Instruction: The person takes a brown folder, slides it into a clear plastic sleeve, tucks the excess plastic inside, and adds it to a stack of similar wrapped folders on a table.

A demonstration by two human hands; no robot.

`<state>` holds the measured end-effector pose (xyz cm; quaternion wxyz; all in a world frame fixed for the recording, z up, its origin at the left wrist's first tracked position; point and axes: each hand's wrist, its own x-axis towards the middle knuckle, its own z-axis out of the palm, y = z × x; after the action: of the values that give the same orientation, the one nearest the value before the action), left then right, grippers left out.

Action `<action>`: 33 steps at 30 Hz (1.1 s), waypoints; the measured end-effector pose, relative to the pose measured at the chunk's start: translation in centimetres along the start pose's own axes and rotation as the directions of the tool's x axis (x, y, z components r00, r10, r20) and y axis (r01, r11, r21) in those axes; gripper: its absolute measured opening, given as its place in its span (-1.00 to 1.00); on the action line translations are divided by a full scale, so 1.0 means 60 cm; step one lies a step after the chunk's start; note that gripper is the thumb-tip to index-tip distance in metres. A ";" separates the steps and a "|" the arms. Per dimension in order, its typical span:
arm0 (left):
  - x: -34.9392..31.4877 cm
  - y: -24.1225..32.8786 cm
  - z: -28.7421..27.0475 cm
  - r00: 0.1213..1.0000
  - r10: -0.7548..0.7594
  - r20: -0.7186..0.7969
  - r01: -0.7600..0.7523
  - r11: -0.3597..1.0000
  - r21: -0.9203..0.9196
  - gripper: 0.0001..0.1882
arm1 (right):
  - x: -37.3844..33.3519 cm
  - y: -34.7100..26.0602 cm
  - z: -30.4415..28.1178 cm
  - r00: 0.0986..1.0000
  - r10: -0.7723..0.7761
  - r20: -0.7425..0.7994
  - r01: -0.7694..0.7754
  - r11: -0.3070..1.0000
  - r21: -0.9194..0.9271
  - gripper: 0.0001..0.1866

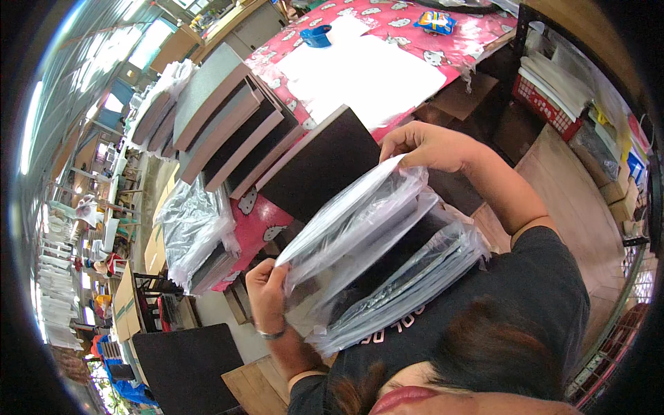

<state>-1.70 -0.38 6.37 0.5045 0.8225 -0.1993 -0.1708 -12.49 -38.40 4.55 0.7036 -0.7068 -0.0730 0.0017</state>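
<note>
In front of my chest I hold a clear plastic bag (346, 238) with a white upper edge. My left hand (266, 294) pinches its near-left corner, and my right hand (432, 146) pinches the far-right corner. Whether the white part is a sheet inside the bag I cannot tell. Closer to my body lies a bundle of flat plastic sleeves (415, 280), partly covered by the held bag. Just beyond the bag, a flat black board (321, 166) leans at the table's near side. Left of it stand several thick grey and black boards (214, 104), stacked at a slant.
A pink patterned tablecloth (408, 52) carries a large white sheet (373, 76), a blue ring-shaped item (316, 36) and a blue-yellow packet (436, 22). Plastic-wrapped boards (197, 228) sit at the left. A red crate (543, 100) stands right; a dark panel (187, 366) lies lower left.
</note>
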 end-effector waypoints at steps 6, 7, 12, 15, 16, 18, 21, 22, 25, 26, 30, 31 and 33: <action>0.049 -0.107 0.061 0.853 -0.333 0.402 0.500 0.744 -0.443 -0.83 | -0.018 0.154 -0.034 0.956 0.279 0.095 -0.289 0.820 0.494 -0.65; 0.043 -0.128 0.082 0.844 -0.351 0.405 0.524 0.698 -0.488 -0.82 | -0.016 0.192 -0.029 0.946 0.312 0.093 -0.311 0.778 0.546 -0.63; -0.017 -0.327 0.167 0.829 -0.442 0.343 0.560 0.633 -0.535 -0.79 | -0.067 0.451 0.017 0.857 0.449 -0.251 -0.284 0.821 0.496 -0.63; -0.047 -0.398 0.191 0.836 -0.490 0.248 0.543 0.671 -0.505 -0.77 | -0.072 0.527 0.010 0.940 0.112 -0.323 -0.012 0.955 0.296 -0.76; -0.048 -0.415 0.201 0.842 -0.494 0.217 0.531 0.690 -0.491 -0.76 | -0.078 0.546 0.022 0.941 -0.061 -0.332 0.097 0.991 0.095 -0.78; -0.026 -0.434 0.213 0.869 -0.474 0.142 0.479 0.737 -0.478 -0.75 | -0.076 0.549 0.037 0.908 -0.303 -0.289 0.241 0.942 -0.232 -0.82; 0.021 -0.469 0.214 0.913 -0.407 -0.017 0.361 0.827 -0.432 -0.73 | -0.055 0.469 0.071 0.944 0.059 -0.324 -0.016 0.991 0.133 -0.83; 0.030 -0.484 0.213 0.920 -0.385 -0.075 0.325 0.856 -0.401 -0.72 | -0.048 0.436 0.079 0.918 0.285 -0.277 -0.178 0.919 0.352 -0.83; 0.056 -0.521 0.247 0.944 -0.311 -0.106 0.283 0.934 -0.218 -0.70 | -0.061 0.436 0.048 0.856 0.262 -0.446 -0.141 0.948 0.286 -0.85; 0.063 -0.529 0.266 0.952 -0.292 -0.088 0.278 0.950 -0.141 -0.69 | -0.073 0.456 0.032 0.833 0.255 -0.490 -0.127 0.952 0.280 -0.85; 0.062 -0.602 0.244 0.994 -0.106 -0.021 0.108 0.970 0.219 -0.67 | -0.074 0.446 0.002 0.889 0.373 -0.265 -0.301 0.913 0.276 -0.83; 0.059 -0.604 0.227 0.997 0.023 0.074 -0.058 0.856 0.514 -0.65 | -0.071 0.436 -0.001 0.890 0.389 -0.237 -0.358 0.919 0.164 -0.80; 0.060 -0.571 0.189 0.991 -0.126 0.052 0.096 0.916 0.389 -0.65 | -0.059 0.405 -0.021 0.913 0.366 -0.178 -0.406 0.794 -0.453 -0.77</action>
<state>1.26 3.26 -29.58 0.3142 0.9086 -0.2009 -0.1879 -13.43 -40.01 -19.97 0.4931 -0.8582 0.1033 0.0984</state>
